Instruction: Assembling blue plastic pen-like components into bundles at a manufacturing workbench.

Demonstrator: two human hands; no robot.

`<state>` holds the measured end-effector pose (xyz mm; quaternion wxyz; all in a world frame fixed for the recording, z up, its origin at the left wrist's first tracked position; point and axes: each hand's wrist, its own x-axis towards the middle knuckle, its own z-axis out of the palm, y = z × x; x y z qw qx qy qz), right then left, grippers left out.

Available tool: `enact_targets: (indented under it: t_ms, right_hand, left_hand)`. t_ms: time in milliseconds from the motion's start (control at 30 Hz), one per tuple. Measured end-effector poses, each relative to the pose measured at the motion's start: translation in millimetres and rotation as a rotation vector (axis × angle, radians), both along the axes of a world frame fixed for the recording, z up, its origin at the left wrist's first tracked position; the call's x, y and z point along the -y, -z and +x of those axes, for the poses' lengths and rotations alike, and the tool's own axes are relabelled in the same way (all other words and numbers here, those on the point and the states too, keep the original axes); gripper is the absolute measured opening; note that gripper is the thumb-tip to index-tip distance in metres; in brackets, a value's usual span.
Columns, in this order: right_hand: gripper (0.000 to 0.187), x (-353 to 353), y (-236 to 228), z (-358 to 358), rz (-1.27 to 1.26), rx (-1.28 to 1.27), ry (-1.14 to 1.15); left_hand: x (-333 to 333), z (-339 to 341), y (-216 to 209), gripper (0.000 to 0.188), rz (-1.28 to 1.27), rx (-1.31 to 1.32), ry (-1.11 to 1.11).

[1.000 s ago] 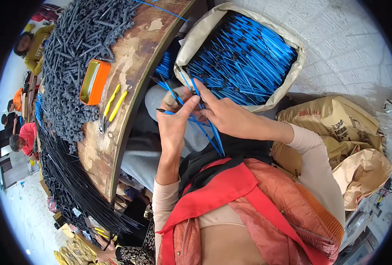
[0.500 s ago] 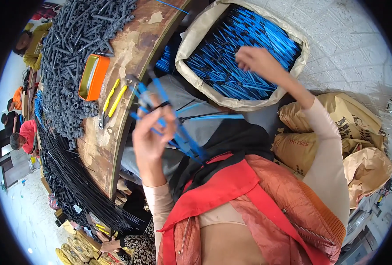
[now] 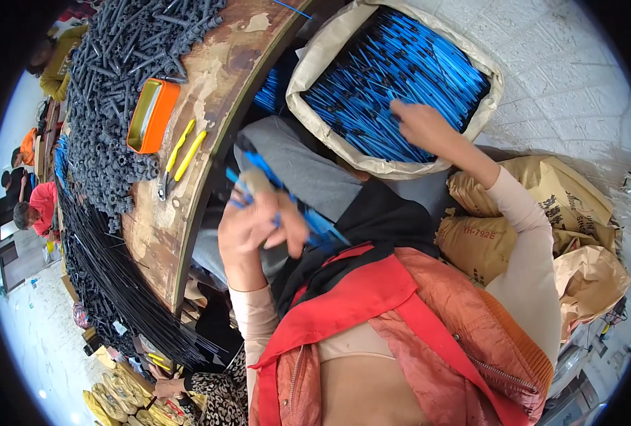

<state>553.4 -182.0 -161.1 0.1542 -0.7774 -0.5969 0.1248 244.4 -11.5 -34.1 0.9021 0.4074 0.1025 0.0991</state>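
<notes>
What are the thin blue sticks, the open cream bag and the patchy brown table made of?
Thin blue sticks: probably smooth plastic, from their even, bright colour.
Open cream bag: perhaps matte paper or woven plastic, creased along its rim.
Patchy brown table: likely wood, its finish worn into pale patches.

Worn brown wooden tabletop [image 3: 160,245]: is running along the left.
Tabletop, far end: a heap of dark grey plastic fittings [image 3: 109,128] is lying.
Right of heap: an orange rectangular box [image 3: 165,117] is sitting; yellow-handled metal pliers [image 3: 190,155] are lying nearer.
Tabletop, near end: long thin black rods [image 3: 127,284] are lying.
Right of tabletop: an open cream paper sack [image 3: 327,55] is standing, slender blue strips [image 3: 372,92] lying inside.
Right, nearer than sack: tan paper bags [image 3: 567,188] are lying.
</notes>
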Motion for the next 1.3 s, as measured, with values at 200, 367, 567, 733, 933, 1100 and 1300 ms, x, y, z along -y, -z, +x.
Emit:
enact_targets:
  t_ms: [200,367,567,733,933,1100,1300]
  right_hand:
    - [0.027,-2,-75,55,0.139,-0.788,0.177]
    - [0.031,-26,-137,29,0.150,-0.928,0.066]
    - [0.024,-39,-141,-33,0.047,-0.994,-0.131]
    - [0.018,-29,-122,-84,-0.133,-1.229,-0.061]
    - [0.018,-11,-46,-12,0.034,-0.247,0.008]
    - [0.022,-25,-22,-35,0.063,-0.260,-0.039]
    - [0.021,-26,-19,7,-0.167,-0.569,-0.011]
  left_hand:
    - [-23,32,44,0.030,-0.217,-0.159,-0.360]
    - [-1,63,27,0.043,-0.006,-0.198,-0.444]
    - [14,78,11,0.046,0.073,-0.147,-0.445]
    - [16,51,19,0.024,0.058,-0.206,-0.449]
    - [13,6,-2,0.024,-0.052,-0.067,-0.259]
    - [28,6,-13,0.029,0.013,-0.064,-0.066]
    - [9,-17,-9,0.027,-0.088,-0.066,-0.071]
